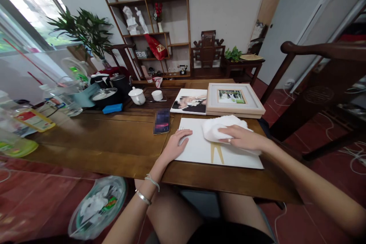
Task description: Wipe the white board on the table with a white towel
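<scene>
The board (197, 152) lies flat at the near edge of the table (108, 137), right in front of me. It is a smooth white rectangle with a thin gold V-shaped mark near its front edge. A soft, crumpled white cloth (214, 127) sits on its far right part. My right hand (243, 138) lies over the cloth, fingers curled down and pressing it to the board. My left hand (175, 145) rests open on the board's left edge, fingers flat and loosely together. Just beyond, a dark phone (162, 121) lies on the brown wood. Behind the board are a glossy print (190, 101) and a pale boxy frame (233, 99).
</scene>
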Available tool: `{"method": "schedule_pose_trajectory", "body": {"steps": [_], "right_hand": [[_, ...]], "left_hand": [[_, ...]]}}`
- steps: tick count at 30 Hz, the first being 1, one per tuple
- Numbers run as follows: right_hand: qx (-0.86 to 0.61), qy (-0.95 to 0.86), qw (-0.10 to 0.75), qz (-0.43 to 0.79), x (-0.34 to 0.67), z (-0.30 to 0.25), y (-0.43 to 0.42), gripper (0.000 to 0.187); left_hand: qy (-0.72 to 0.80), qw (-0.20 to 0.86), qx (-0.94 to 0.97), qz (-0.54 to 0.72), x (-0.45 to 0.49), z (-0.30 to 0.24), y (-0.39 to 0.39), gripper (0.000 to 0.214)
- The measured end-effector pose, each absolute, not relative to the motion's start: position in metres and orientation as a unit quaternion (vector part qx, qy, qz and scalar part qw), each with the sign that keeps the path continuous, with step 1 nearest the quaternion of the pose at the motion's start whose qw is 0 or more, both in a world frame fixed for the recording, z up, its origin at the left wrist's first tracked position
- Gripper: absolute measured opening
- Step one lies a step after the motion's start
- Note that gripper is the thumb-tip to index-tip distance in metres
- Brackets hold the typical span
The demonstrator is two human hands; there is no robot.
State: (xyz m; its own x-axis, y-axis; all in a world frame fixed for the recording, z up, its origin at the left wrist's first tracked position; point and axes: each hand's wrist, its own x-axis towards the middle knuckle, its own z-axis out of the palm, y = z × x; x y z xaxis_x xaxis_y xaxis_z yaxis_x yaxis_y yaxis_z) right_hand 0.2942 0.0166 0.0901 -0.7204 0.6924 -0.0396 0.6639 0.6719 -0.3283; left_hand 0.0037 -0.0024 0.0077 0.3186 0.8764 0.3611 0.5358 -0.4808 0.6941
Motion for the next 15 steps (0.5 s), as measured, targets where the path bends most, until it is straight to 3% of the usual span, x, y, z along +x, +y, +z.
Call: {"method": "schedule_pose_trajectory", "body": {"steps": [4, 10, 15], "right_hand": [[-0.440, -0.881, 0.111, 0.131, 0.346, 0.111, -0.002, 0.040], [-0.478, -0.865, 0.150, -0.018, 0.374, 0.118, -0.029, 0.017], [-0.406, -0.903, 0.118, -0.082, 0.346, 0.086, -0.031, 0.042]], "left_hand": [[0.452, 0.250, 0.774, 0.366, 0.003, 0.006, -0.001, 0.030], [0.467, 0.284, 0.763, 0.345, 0.002, 0.008, -0.001, 0.038], [0.471, 0.255, 0.775, 0.335, 0.002, 0.003, 0.000, 0.039]]}}
